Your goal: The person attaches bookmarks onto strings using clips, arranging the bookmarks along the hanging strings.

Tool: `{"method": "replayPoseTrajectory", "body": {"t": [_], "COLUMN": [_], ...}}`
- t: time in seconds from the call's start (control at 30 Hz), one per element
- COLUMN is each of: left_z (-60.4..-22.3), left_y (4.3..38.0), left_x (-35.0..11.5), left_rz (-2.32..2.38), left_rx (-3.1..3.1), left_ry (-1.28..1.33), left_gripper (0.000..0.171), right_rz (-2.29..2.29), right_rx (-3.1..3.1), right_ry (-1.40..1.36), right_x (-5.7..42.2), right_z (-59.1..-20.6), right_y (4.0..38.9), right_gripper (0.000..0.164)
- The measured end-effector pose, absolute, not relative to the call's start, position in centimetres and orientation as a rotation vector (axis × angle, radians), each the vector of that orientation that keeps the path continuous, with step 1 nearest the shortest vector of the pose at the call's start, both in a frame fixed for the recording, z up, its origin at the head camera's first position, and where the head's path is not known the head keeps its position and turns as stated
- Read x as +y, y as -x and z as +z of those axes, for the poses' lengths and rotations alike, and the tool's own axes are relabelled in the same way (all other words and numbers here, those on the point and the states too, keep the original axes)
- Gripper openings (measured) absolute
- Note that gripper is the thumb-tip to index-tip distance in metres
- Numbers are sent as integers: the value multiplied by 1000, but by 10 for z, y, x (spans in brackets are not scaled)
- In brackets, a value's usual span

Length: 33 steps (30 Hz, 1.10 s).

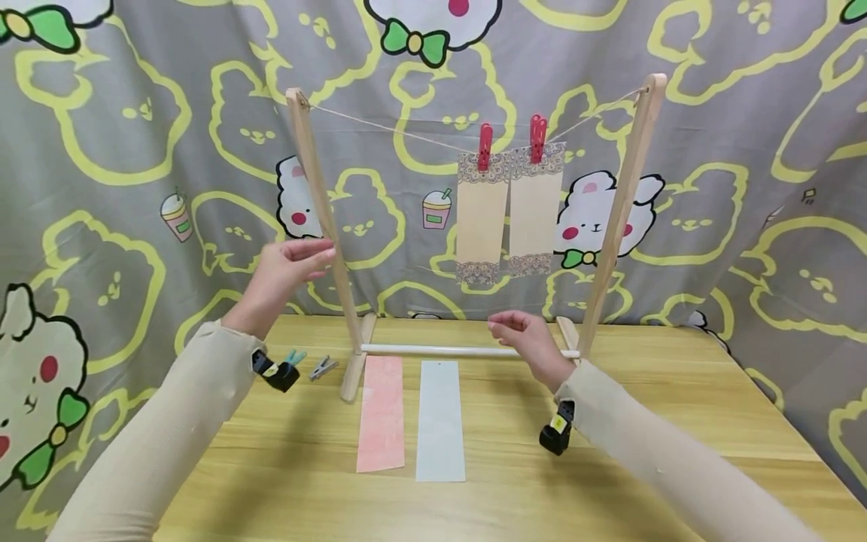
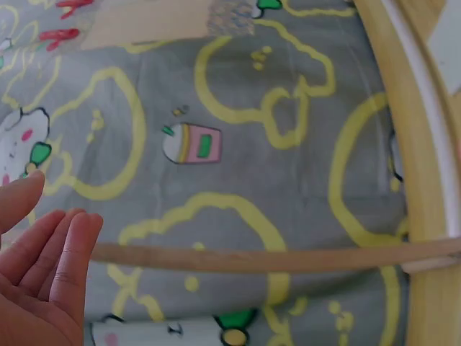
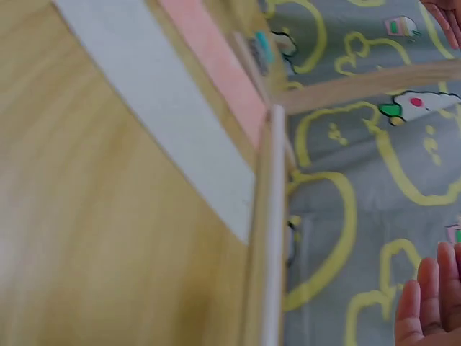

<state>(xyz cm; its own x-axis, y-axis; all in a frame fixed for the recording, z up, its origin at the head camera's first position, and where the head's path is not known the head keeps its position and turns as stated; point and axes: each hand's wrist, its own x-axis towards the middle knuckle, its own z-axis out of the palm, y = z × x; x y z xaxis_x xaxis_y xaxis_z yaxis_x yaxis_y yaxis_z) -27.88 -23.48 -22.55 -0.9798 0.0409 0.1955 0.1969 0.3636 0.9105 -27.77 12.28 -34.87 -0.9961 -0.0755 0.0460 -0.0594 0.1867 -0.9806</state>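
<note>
My left hand point(image 1: 287, 269) is raised beside the left wooden post point(image 1: 325, 203), fingers extended and nothing in them. Low in front of the white crossbar point(image 1: 467, 351), toward its right end, hovers my right hand point(image 1: 531, 345), also holding nothing. Two beige cards with patterned ends, a left one point(image 1: 482, 218) and a right one point(image 1: 535, 214), hang from a string point(image 1: 393, 129) by red clothespins point(image 1: 485, 147). A pink paper strip point(image 1: 381, 414) and a pale blue strip point(image 1: 440, 421) lie side by side on the table, below the crossbar.
A teal clothespin point(image 1: 296, 357) and a grey clothespin point(image 1: 323, 367) lie left of the stand's left foot point(image 1: 354, 376). The right post point(image 1: 625, 211) rises behind my right forearm. A grey patterned curtain point(image 1: 223, 150) hangs behind the wooden table point(image 1: 542, 497).
</note>
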Motion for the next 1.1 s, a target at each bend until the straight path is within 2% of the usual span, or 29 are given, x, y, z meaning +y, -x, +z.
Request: {"method": "replayPoseTrajectory", "body": {"t": [0.3,0.93,1.1], "left_z": [-272,-355,-377], "left_y": [272,287,290], "left_x": [-273,-333,-342], "left_rz": [-1625,-1679,-1654], "left_rx": [-2510,-2497,-2556], "left_ry": [112,-98,-145], "left_gripper": [62,62,63], "right_rz": [-1916,-1869,-1879], "right_rx": [2400,2414,2412], "right_ry": [123,3,38], "right_x": [116,77,67], "right_z": [-385,-431,-435], "right_y": [259,230,222], "right_gripper": [29,56,57]}}
